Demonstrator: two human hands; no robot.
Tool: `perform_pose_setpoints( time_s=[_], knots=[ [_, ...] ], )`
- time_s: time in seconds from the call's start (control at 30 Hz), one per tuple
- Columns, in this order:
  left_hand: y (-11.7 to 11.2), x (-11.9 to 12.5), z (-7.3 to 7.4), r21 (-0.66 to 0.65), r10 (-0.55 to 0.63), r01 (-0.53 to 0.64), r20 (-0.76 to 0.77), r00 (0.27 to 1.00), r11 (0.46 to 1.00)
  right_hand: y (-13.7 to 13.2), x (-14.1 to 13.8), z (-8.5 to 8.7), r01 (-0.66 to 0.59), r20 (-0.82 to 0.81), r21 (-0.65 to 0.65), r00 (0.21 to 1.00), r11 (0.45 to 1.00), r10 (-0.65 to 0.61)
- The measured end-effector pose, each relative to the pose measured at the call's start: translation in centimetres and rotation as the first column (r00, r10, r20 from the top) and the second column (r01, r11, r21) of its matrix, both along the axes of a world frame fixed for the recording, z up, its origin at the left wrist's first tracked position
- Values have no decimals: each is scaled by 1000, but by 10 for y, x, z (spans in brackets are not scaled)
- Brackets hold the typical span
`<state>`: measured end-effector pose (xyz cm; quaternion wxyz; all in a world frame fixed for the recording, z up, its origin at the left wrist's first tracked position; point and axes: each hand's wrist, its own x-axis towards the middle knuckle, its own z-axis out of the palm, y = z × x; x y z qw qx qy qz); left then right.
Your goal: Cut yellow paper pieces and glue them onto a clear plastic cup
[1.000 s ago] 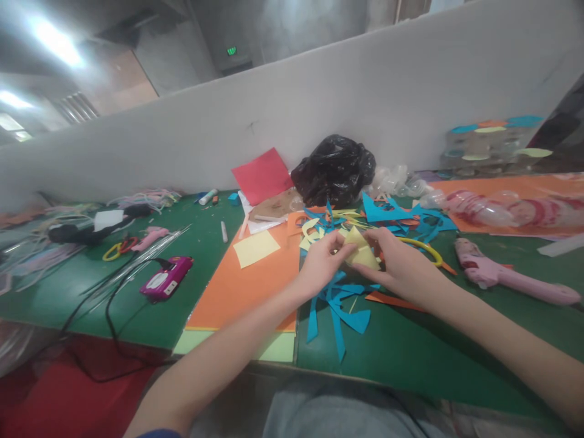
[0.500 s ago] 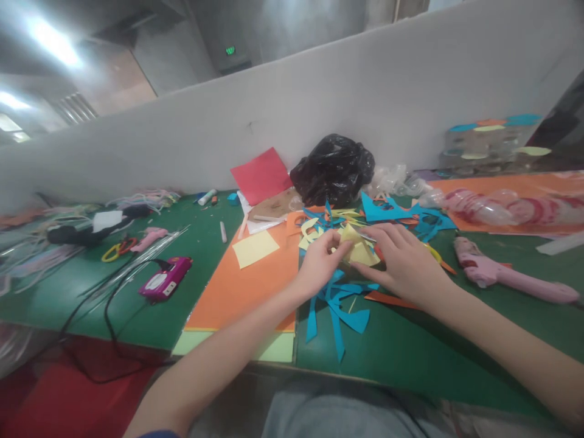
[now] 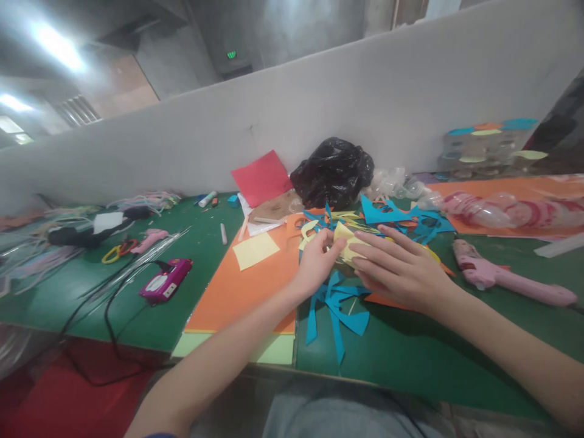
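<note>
My left hand (image 3: 319,255) is closed, pinching a small piece of yellow paper (image 3: 344,238) between thumb and fingertips. From the other side my right hand (image 3: 401,264) reaches over the same paper with its fingers stretched out and slightly apart, the fingertips touching it. Part of the paper is hidden behind these fingers. Below both hands lies a pile of cut blue paper scraps (image 3: 336,309). A yellow handle-like piece (image 3: 432,252) shows partly behind my right hand. To the left, a yellow paper square (image 3: 256,250) rests on a large orange sheet (image 3: 246,298).
A pink glue gun (image 3: 515,283) lies at the right, near clear plastic bottles (image 3: 488,210). Behind the scraps sit a black plastic bag (image 3: 335,170) and a red sheet (image 3: 262,177). A purple corded box (image 3: 166,281) and scissors (image 3: 119,249) lie at the left.
The right hand has gone from gripping the yellow paper's edge to stretched fingers laid against it. The paper has tilted and shifted slightly left, still in the left hand.
</note>
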<state>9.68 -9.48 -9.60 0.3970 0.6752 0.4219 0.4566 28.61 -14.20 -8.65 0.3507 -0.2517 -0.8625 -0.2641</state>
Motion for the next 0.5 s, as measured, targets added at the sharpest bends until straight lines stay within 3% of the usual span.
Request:
perform_pose_setpoints(
  time_s=[0.3, 0.5],
  knots=[
    [-1, 0, 4, -5, 49, -49, -20, 999, 999, -3, 2, -1, -117, 61, -16, 991, 993, 118],
    [0, 0, 5, 2, 85, -85, -19, 996, 996, -5, -12, -6, -187, 144, -45, 971, 981, 192]
  ],
)
